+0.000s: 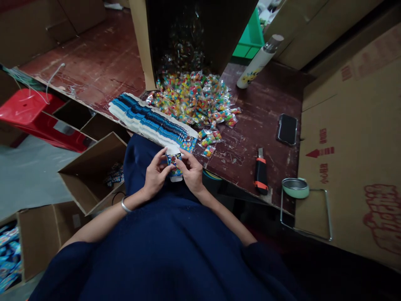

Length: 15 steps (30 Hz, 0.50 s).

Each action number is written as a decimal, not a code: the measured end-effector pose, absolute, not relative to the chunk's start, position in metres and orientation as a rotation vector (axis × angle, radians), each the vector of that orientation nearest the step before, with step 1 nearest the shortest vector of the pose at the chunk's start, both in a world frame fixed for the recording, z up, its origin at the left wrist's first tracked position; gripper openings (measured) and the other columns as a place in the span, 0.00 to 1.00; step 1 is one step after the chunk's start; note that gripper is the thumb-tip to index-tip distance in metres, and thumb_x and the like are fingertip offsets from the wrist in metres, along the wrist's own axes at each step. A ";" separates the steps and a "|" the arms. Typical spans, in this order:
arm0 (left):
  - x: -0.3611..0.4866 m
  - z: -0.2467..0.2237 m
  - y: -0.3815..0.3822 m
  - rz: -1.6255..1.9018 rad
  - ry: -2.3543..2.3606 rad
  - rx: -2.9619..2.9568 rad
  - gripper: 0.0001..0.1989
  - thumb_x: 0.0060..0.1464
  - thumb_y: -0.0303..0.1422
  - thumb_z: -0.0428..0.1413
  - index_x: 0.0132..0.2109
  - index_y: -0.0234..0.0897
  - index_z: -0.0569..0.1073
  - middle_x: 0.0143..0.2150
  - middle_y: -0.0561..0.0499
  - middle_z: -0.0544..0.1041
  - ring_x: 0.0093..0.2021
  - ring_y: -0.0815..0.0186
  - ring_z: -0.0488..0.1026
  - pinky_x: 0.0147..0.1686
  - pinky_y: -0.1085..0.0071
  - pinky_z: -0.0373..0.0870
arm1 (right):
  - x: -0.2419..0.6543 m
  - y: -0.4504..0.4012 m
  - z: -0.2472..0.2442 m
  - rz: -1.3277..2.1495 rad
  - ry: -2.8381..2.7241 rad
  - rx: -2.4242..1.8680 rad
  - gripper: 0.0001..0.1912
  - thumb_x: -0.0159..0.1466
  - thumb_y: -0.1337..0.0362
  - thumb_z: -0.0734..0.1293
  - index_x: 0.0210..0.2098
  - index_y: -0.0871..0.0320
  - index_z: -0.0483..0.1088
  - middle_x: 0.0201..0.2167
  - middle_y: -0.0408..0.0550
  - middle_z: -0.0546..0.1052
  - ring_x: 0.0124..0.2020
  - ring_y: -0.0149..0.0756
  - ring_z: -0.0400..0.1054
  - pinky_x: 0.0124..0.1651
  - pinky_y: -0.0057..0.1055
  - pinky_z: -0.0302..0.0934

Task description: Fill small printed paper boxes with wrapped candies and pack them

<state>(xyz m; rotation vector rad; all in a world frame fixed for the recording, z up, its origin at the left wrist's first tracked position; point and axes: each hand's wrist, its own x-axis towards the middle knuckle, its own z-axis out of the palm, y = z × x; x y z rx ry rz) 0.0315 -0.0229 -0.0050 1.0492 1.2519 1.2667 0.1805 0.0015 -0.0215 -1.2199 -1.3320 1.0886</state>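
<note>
Between both hands, just off the table's front edge, is a small blue printed candy box with white flaps showing at its top and bottom. My left hand grips its left side, thumb on the front. From the right, my right hand pinches the same box with thumb and fingers. Right beyond it lies a long fanned row of flat blue-and-white cartons along the table edge. A heap of clear packets of colourful candy spills out of a tipped cardboard box behind the row.
On the dark red table are an orange-black utility knife, a phone and a white flask. A green cup sits in a wire holder at right. Open cartons and a red stool stand left.
</note>
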 end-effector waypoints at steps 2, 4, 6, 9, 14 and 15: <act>0.029 -0.006 -0.023 1.237 1.252 1.070 0.33 0.54 0.41 0.67 0.65 0.40 0.71 0.56 0.44 0.80 0.45 0.60 0.82 0.49 0.64 0.80 | 0.182 0.001 -0.025 1.040 -1.392 -1.221 0.23 0.66 0.51 0.71 0.57 0.50 0.74 0.40 0.45 0.77 0.35 0.34 0.72 0.40 0.31 0.71; 0.026 -0.005 -0.021 1.184 1.210 1.085 0.28 0.55 0.41 0.66 0.60 0.38 0.75 0.54 0.44 0.81 0.49 0.58 0.81 0.53 0.62 0.78 | 0.184 0.001 -0.025 1.015 -1.433 -1.218 0.18 0.66 0.51 0.70 0.53 0.51 0.75 0.36 0.44 0.76 0.32 0.33 0.70 0.37 0.30 0.70; 0.021 -0.004 -0.017 1.095 1.138 1.096 0.23 0.54 0.40 0.66 0.55 0.36 0.77 0.50 0.44 0.82 0.50 0.57 0.80 0.53 0.62 0.78 | 0.186 0.001 -0.023 0.986 -1.460 -1.214 0.12 0.67 0.52 0.69 0.43 0.53 0.75 0.33 0.43 0.76 0.30 0.33 0.70 0.37 0.31 0.70; 0.015 -0.001 -0.010 0.972 1.075 1.107 0.21 0.52 0.39 0.68 0.49 0.34 0.76 0.46 0.45 0.81 0.45 0.60 0.80 0.46 0.65 0.78 | 0.186 0.004 -0.019 0.935 -1.506 -1.214 0.13 0.68 0.52 0.67 0.33 0.54 0.70 0.39 0.49 0.78 0.39 0.38 0.74 0.40 0.33 0.71; 0.012 -0.001 -0.004 1.112 1.104 1.092 0.26 0.46 0.40 0.71 0.47 0.39 0.68 0.40 0.52 0.76 0.39 0.66 0.78 0.42 0.69 0.77 | 0.180 0.009 -0.012 1.045 -1.355 -1.111 0.13 0.67 0.52 0.69 0.43 0.53 0.69 0.44 0.50 0.79 0.46 0.40 0.76 0.49 0.37 0.73; 0.012 -0.002 -0.004 1.124 1.108 1.086 0.27 0.46 0.40 0.71 0.48 0.40 0.67 0.39 0.53 0.75 0.38 0.66 0.78 0.41 0.70 0.77 | 0.179 0.010 -0.010 1.069 -1.347 -1.085 0.14 0.66 0.52 0.71 0.44 0.53 0.69 0.41 0.48 0.80 0.43 0.39 0.76 0.50 0.38 0.73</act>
